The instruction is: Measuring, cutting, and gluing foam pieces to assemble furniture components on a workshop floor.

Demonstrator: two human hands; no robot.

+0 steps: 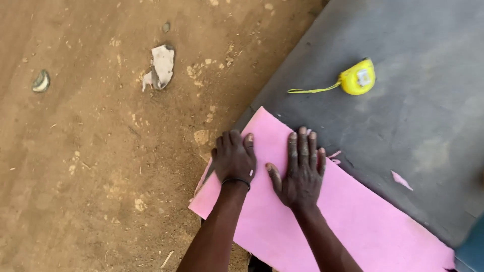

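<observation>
I am looking straight down at two bare hands pressed on a pink sheet (302, 221). The sheet lies on a grey work surface (418, 116) that fills the right side of the view, and it runs from the middle of the frame down toward the near right corner. Its far left corner hangs a little past the surface's edge, over brown dirt ground (91, 151).

The left hand (234, 157) lies palm down on the sheet's left edge. Its fingers are curled slightly forward, gripping nothing, and a thin dark band circles the wrist. The right hand (301, 174) lies flat just beside it, to the right. Its fingers are stretched out and close together, the thumb is spread toward the left hand, and the fingertips sit at the sheet's far edge.

Small pink scraps (402, 180) lie on the grey surface to the right of the hands. Farther away sits a yellow tape measure (357, 77), with a short length of tape pulled out to its left. On the ground, far left, lie a crumpled white scrap (162, 65) and a small stone (41, 81).
</observation>
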